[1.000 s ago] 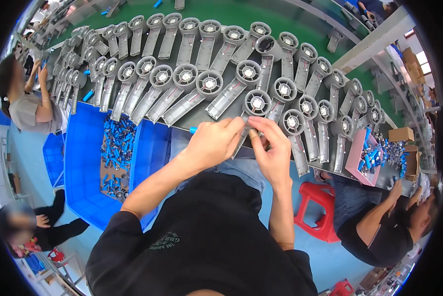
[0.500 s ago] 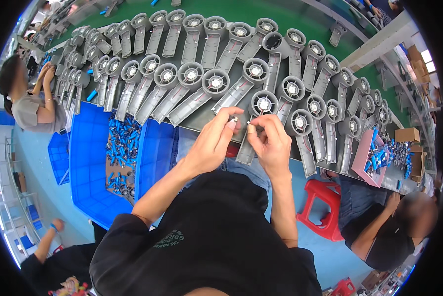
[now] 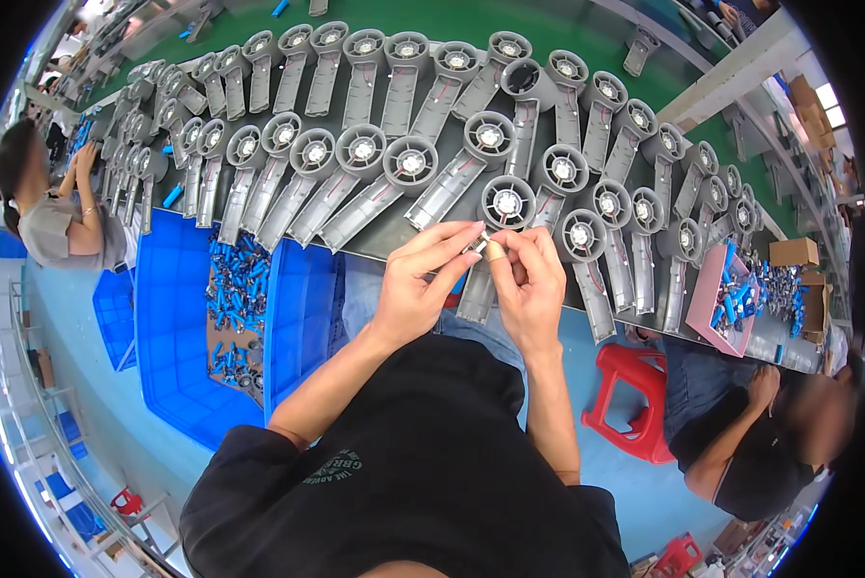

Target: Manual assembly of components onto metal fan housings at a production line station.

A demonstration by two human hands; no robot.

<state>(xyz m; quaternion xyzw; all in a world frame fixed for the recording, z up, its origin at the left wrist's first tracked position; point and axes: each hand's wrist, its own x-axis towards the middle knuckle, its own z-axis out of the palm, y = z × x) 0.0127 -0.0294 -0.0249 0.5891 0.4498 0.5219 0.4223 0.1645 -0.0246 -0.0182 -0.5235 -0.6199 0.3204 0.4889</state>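
In front of my chest, my left hand (image 3: 421, 281) and my right hand (image 3: 529, 284) meet fingertip to fingertip. My left hand is closed in a pinch on a small whitish, metallic-looking piece (image 3: 482, 240), too small to name. My right fingers are closed against the same spot, and what they hold is mostly hidden. Just beyond the hands stands a grey handheld-fan housing (image 3: 508, 203), its round head facing up and its handle (image 3: 476, 294) partly covered by my hands. Another fan housing (image 3: 583, 236) lies to the right.
Rows of similar fan housings (image 3: 360, 149) cover the grey bench. At left, a blue bin (image 3: 177, 337) contains blue cylindrical cells (image 3: 235, 289). A pink box (image 3: 707, 299) of blue parts and a red stool (image 3: 630, 400) are at right. Co-workers (image 3: 66, 226) sit on both sides.
My hands have come together: the left moved right and its fingertips now touch the right's. The scene has shifted slightly left. At lower left, a person's arm has gone out of view.
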